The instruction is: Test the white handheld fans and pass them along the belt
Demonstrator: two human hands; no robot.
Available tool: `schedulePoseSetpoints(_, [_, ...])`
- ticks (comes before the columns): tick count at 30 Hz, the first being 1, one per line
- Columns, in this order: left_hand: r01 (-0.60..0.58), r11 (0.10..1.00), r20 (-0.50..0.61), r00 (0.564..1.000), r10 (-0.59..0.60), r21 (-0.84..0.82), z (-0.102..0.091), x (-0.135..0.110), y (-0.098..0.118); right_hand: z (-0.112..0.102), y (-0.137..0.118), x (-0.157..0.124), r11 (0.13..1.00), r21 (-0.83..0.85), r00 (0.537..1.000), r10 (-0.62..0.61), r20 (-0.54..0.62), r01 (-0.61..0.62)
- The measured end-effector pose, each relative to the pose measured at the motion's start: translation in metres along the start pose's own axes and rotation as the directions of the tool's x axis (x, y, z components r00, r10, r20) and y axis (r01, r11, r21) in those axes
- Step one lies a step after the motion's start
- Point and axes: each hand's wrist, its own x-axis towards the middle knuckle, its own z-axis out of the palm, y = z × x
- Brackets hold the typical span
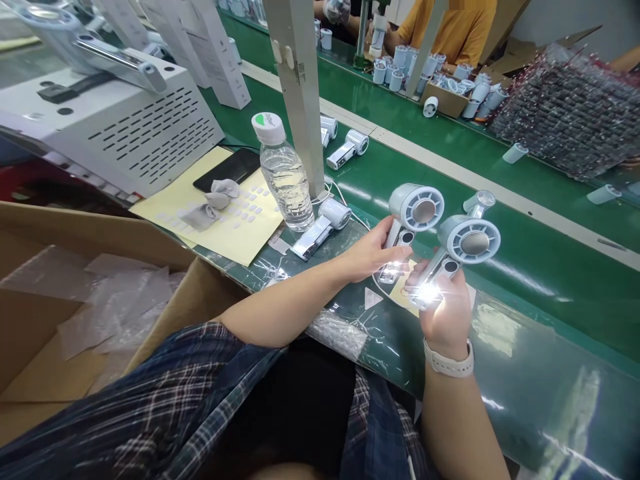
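Observation:
My left hand (373, 252) is closed around the handle of a light-blue handheld fan (417, 207), its round head upright and facing me. A second handheld fan (470, 240) of the same kind is gripped in my right hand (445, 307), close beside the first. Bright light glares from the lower handles of both. Behind the right fan, another fan (480, 201) rests on the green belt, partly hidden. One more fan (323, 229) lies at the bench edge, left of my left hand. Under my hands a pale yellow paper (400, 293) is partly covered.
A water bottle (285, 177) stands beside a metal post (299, 100). Left of it, a yellow sheet (255, 247) carries small white pieces and a dark phone (227, 170). An open cardboard box (170, 327) holds plastic bags. Across the belt (430, 150), a person in orange (455, 30) works.

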Motion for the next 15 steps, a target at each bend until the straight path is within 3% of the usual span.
schedulePoseSetpoints(5, [0.003,0.996,0.019,1.000,-0.005,0.085,-0.0005,-0.0027,0.0039,0.0005,-0.0006,-0.0001,1.000,-0.014,1.000,-0.023,-0.017,0.022])
schedulePoseSetpoints(10, [0.007,0.967,-0.120,0.992,0.025,0.256,-0.0015,-0.0050,0.0047,-0.0041,-0.0019,0.0005,0.998,0.058,0.998,-0.040,0.052,0.037])
schedulePoseSetpoints(12, [0.016,0.974,-0.130,0.991,0.014,0.227,-0.0022,-0.0060,0.0043,-0.0067,-0.0023,0.0014,0.995,0.099,0.995,0.014,0.101,-0.024])
schedulePoseSetpoints(15, [0.016,0.999,-0.023,1.000,-0.015,0.033,-0.0030,-0.0082,0.0045,-0.0087,-0.0021,0.0024,0.987,0.141,0.995,0.061,0.078,-0.071])
